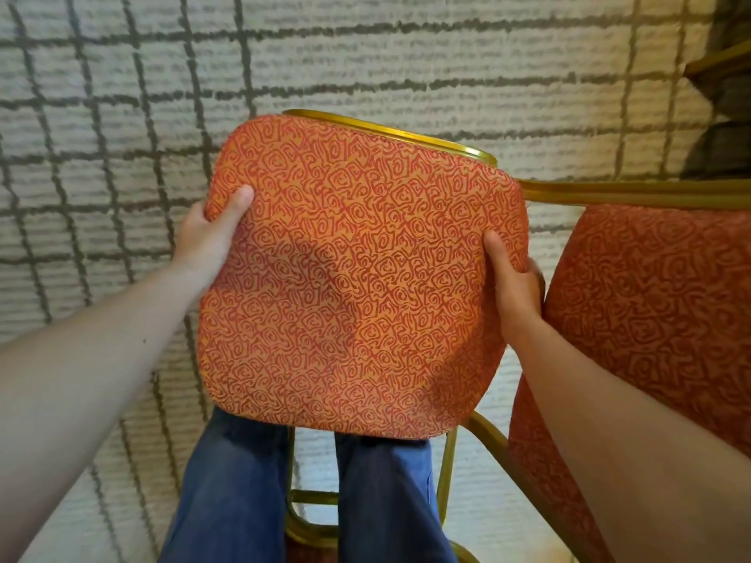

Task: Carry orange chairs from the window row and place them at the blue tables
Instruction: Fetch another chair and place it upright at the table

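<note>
Left hand (207, 233) and right hand (514, 278) clasp the orange chair (357, 270) by its seat edges; the neighbouring chair (658, 298), close beside, may pinch the right hand.

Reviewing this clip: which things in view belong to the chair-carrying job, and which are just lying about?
Job: held orange chair, gripped at its seat edges; left hand; right hand; second orange chair, close on the right.
Just there: grid-patterned carpet; person's jeans; dark shape at top right, unclear.
</note>
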Demonstrator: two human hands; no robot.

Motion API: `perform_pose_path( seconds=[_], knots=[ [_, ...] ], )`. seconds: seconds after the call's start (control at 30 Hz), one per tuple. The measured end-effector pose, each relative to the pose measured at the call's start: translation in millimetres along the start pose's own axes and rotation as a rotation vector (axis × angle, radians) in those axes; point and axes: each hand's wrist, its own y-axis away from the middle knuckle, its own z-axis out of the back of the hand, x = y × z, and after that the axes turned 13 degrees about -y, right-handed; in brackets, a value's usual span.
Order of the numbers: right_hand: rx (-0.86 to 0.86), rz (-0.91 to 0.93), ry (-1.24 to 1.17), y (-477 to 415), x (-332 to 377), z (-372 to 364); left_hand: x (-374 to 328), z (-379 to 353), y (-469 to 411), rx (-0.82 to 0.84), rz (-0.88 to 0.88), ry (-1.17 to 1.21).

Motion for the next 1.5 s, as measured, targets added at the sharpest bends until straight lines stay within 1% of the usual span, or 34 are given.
perform_pose_path(
  seconds=[0.2, 0.43, 0.6, 0.73, 0.87, 0.97, 1.03, 1.07, 1.1, 1.2, 1.4, 1.5],
  knots=[
    [0.072, -0.069, -0.021, -3, 2, 2, 1, 1, -2, 0.048, 0.005, 0.053],
    [0.114, -0.097, -0.018, 2, 7, 4, 2, 11, -9, 0.165, 0.124, 0.080],
    [0.169, -0.106, -0.004, 12, 15, 11, -9, 13, 7, 0.101, 0.112, 0.048],
    [0.191, -0.040, -0.003, 28, 29, 18, -14, 25, 26, 0.055, 0.057, 0.042],
    [0.179, 0.020, 0.011, 58, 59, 27, -35, 53, 51, 0.002, 0.009, -0.005],
    [0.159, 0.070, 0.045, 90, 96, 35, -62, 85, 79, -0.024, -0.029, -0.045],
    [0.180, 0.132, 0.039, 126, 126, 48, -83, 121, 112, -0.030, -0.048, -0.002],
    [0.177, 0.144, 0.054, 132, 133, 50, -89, 126, 116, -0.015, -0.043, -0.006],
    [0.155, 0.168, 0.061, 140, 145, 53, -98, 137, 125, -0.031, -0.030, -0.007],
    [0.157, 0.217, 0.084, 183, 181, 68, -122, 174, 161, -0.048, -0.049, -0.012],
    [0.212, 0.335, 0.092, 259, 249, 102, -162, 240, 225, -0.066, -0.111, -0.008],
    [0.247, 0.356, 0.084, 286, 269, 117, -170, 263, 251, -0.039, -0.115, 0.020]
  ],
)
